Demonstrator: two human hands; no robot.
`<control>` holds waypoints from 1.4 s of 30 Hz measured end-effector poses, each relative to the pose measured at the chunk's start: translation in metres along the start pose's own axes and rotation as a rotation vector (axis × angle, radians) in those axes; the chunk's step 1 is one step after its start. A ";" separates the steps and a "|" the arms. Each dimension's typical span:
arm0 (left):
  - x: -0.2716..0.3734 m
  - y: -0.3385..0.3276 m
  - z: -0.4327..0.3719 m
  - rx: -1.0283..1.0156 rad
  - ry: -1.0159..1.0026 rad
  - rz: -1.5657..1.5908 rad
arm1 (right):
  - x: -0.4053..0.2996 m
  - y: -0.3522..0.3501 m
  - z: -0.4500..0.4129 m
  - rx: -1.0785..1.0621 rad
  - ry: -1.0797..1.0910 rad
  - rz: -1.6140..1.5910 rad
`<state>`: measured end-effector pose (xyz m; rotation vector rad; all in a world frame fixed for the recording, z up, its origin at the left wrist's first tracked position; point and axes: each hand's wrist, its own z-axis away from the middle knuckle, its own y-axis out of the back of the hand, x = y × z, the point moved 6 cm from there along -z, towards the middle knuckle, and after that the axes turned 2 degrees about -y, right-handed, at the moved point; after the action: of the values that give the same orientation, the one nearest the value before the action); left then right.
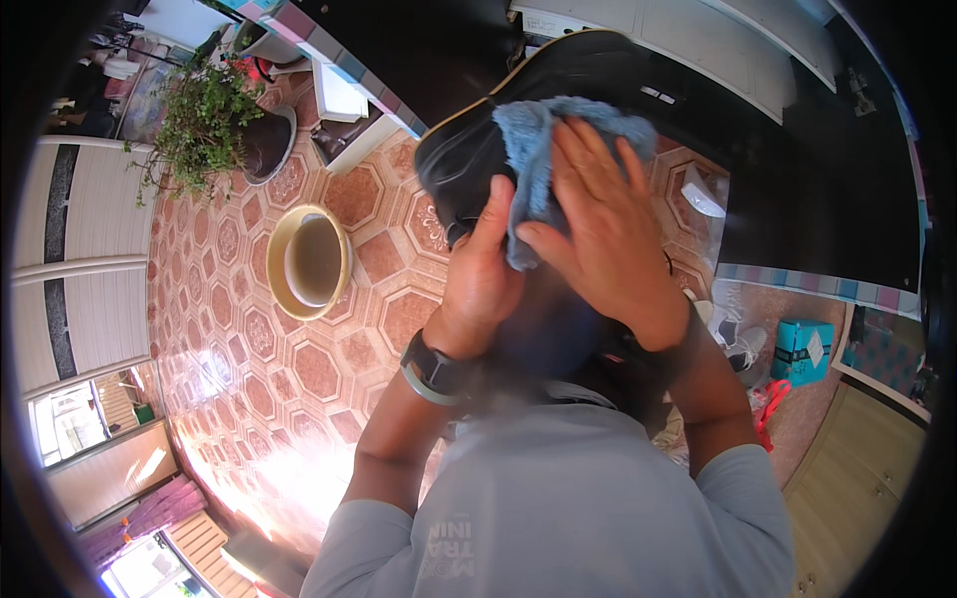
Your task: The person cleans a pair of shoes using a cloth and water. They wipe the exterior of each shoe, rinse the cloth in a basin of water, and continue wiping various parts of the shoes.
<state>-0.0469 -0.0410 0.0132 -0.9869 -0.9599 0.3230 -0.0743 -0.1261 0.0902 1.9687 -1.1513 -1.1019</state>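
Observation:
Before me is a black, glossy, curved panel with a tan edge [463, 153]; what it belongs to I cannot tell. A fluffy blue cloth [534, 190] lies bunched against it. My right hand [598, 217] presses flat on the cloth, its fingers spread over the folds. Beside the cloth's lower left edge, my left hand [482, 276] grips the near edge of the black panel, thumb on its face and fingers hidden beneath. On the left wrist are a dark watch and a pale band.
A yellowish basin of murky water [314, 261] stands on the patterned floor at left. Beyond it is a potted plant [202, 119]. A black-topped surface [815, 209] runs along the right, with shoes [736, 340] and a teal box [802, 351] below it.

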 end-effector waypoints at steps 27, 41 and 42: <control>0.092 -0.047 0.014 -0.279 -0.282 0.330 | 0.056 0.031 -0.014 0.409 -0.258 -1.779; 0.074 -0.024 -0.009 -0.126 -0.336 0.264 | 0.000 -0.033 -0.007 0.240 -0.138 -0.941; 0.086 -0.018 -0.009 -0.123 -0.441 0.166 | 0.001 -0.039 0.000 0.227 -0.157 -1.009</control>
<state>0.0061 -0.0026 0.0725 -1.1354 -1.3102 0.6451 -0.0590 -0.1092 0.0583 2.7733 -0.2786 -1.6676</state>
